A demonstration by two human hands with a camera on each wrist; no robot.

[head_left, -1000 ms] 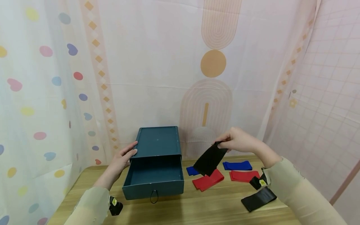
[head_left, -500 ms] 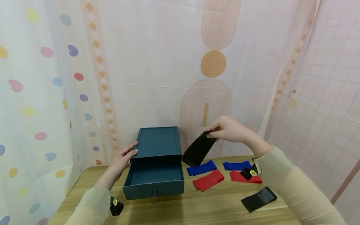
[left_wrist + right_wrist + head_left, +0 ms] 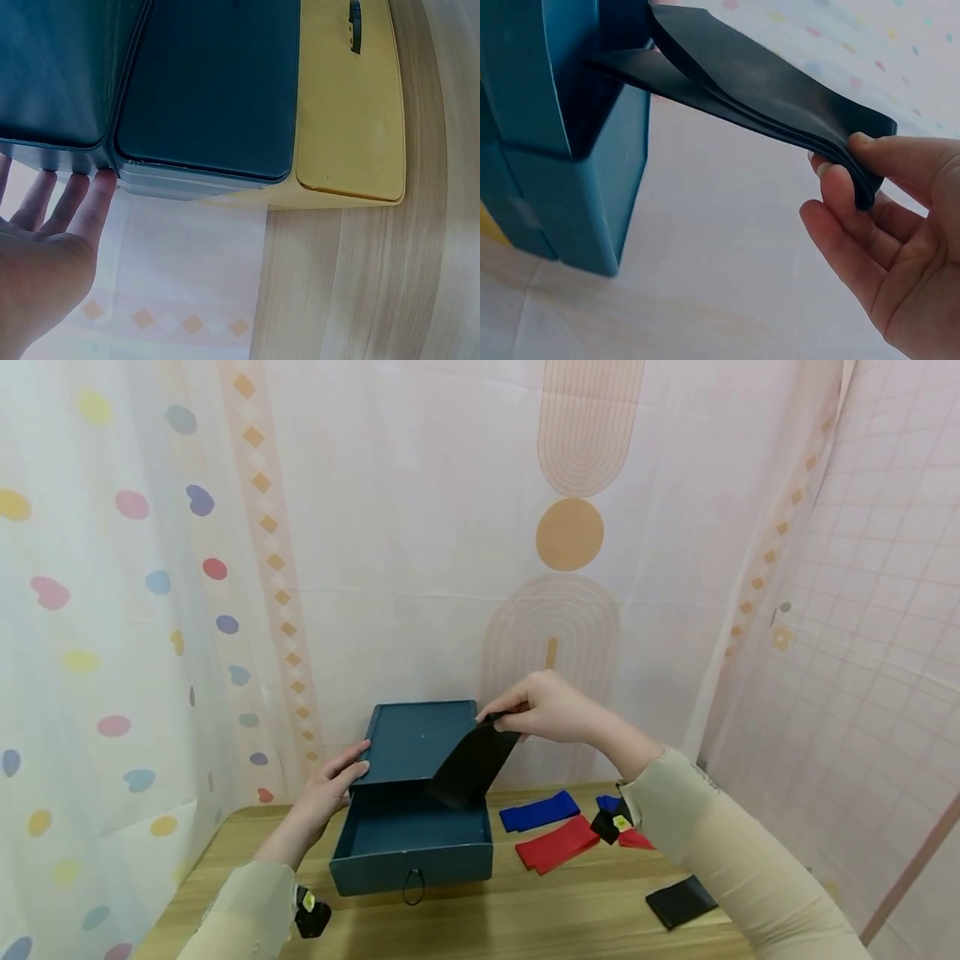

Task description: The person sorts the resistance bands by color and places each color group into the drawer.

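A dark teal box (image 3: 422, 739) stands on the table with its drawer (image 3: 411, 868) pulled out. My left hand (image 3: 326, 789) touches the box's left side with straight fingers; the left wrist view shows its fingertips (image 3: 105, 180) against the wall. My right hand (image 3: 551, 706) pinches one end of a folded black resistance band (image 3: 472, 764). Its lower end hangs over the drawer's right rear part. In the right wrist view the layers of the band (image 3: 765, 94) spread apart, and the far end reaches into the drawer opening.
Right of the box lie a folded blue band (image 3: 540, 811), a red band (image 3: 558, 843) and another black one (image 3: 681, 902). The right forearm partly covers a second blue and a second red band (image 3: 636, 839). A yellow panel (image 3: 349, 112) with a dark loop adjoins the box.
My right hand has carried the black resistance band leftward, from above the blue and red bands to over the drawer. The left hand has stayed on the box.
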